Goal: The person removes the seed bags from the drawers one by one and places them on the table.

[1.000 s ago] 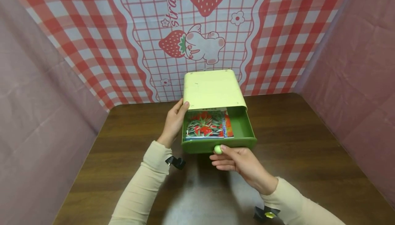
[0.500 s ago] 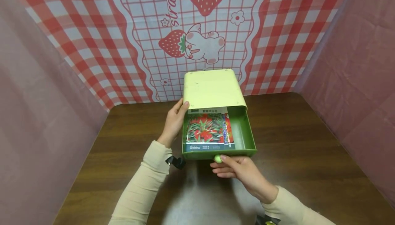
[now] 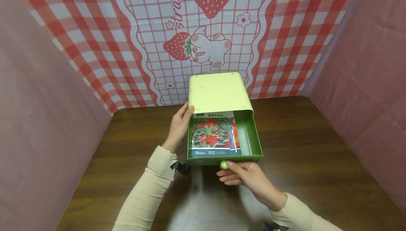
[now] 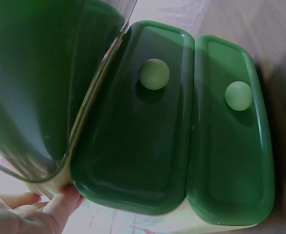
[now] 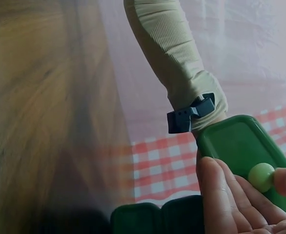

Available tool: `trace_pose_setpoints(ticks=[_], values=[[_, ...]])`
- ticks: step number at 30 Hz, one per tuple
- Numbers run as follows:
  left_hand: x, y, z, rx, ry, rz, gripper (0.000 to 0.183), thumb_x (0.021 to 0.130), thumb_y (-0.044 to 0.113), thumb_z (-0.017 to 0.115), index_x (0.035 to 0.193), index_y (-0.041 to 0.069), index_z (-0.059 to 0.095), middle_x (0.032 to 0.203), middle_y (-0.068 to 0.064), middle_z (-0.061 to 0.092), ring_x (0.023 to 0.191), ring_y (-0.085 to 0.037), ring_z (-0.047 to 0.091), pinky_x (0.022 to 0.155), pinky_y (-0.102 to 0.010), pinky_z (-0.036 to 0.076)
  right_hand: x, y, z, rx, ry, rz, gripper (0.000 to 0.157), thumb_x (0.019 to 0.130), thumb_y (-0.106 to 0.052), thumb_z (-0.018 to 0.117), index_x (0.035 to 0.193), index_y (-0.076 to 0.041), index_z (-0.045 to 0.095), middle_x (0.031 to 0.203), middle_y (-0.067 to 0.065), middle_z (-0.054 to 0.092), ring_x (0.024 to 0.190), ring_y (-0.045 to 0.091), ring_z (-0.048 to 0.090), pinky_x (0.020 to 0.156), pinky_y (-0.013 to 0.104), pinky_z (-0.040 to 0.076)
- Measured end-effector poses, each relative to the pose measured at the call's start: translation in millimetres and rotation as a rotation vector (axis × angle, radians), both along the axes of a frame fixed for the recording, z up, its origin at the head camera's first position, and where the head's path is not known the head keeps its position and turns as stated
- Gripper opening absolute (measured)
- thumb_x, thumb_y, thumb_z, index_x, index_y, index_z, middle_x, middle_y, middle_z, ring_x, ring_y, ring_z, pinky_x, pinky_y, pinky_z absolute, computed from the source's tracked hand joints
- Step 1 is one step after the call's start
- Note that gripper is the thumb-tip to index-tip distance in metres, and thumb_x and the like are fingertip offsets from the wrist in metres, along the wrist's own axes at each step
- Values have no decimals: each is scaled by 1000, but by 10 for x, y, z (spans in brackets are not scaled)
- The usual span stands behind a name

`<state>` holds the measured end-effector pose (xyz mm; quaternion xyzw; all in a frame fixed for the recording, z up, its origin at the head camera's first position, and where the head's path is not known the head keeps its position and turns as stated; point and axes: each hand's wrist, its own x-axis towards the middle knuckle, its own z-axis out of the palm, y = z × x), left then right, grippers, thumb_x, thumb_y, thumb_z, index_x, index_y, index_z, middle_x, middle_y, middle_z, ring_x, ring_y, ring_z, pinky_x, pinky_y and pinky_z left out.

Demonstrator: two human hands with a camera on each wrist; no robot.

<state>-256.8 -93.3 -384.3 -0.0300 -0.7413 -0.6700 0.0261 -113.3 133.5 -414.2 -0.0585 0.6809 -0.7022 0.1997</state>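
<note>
A small cabinet (image 3: 219,92) with a pale yellow shell stands against the back cloth. Its green top drawer (image 3: 251,137) is pulled well out. Inside lie flat seed packets (image 3: 209,136) with red flowers on the front, overlapping at the left side. My right hand (image 3: 252,178) pinches the drawer's light green knob (image 3: 224,164) between thumb and fingers. Against the cabinet's left side rests my left hand (image 3: 179,127), thumb at the upper front corner. In the left wrist view two lower drawers (image 4: 128,151) are closed, each with a round knob (image 4: 238,96).
The brown wooden table (image 3: 127,160) carries the cabinet near its back edge. Behind hangs a red-and-white checked cloth (image 3: 285,48) with strawberries. Pink curtains (image 3: 364,83) stand at both sides. A black strap (image 5: 192,114) sits on the left wrist.
The right hand has drawn the top drawer further toward me by its knob, baring more of the seed packets; over the last half second it barely moves. The left hand keeps its place.
</note>
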Motion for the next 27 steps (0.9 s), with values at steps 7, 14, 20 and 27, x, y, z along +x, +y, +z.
trace_pose_setpoints(ticks=[7, 14, 20, 27], values=[[2, -3, -22, 11, 6, 6, 65, 99, 47, 52, 151, 12, 38, 153, -10, 43, 128, -27, 53, 112, -40, 42, 31, 108, 113, 120, 80, 89, 45, 100, -30, 56, 116, 12, 65, 103, 24, 73, 90, 25, 74, 79, 36, 61], [5, 5, -31, 14, 5, 7, 63, 99, 45, 52, 151, 12, 38, 153, -10, 44, 128, -27, 53, 111, -40, 42, 86, 301, 395, 159, 204, 115, 33, 100, -19, 57, 103, 12, 68, 93, 19, 74, 81, 15, 73, 73, 33, 62], [13, 7, -30, 18, 6, 14, 63, 99, 46, 52, 151, 13, 39, 151, -11, 46, 124, -28, 55, 110, -41, 44, 59, 435, 671, 199, 316, 63, 29, 99, -15, 58, 100, 13, 67, 87, 3, 76, 77, 13, 73, 69, 36, 62], [7, 15, -42, 20, 12, 11, 63, 99, 47, 51, 151, 13, 38, 153, -9, 43, 132, -26, 49, 114, -40, 39, -58, 501, 965, 326, 502, -56, 22, 97, -14, 62, 98, 6, 70, 81, 3, 74, 74, 16, 71, 67, 32, 61]])
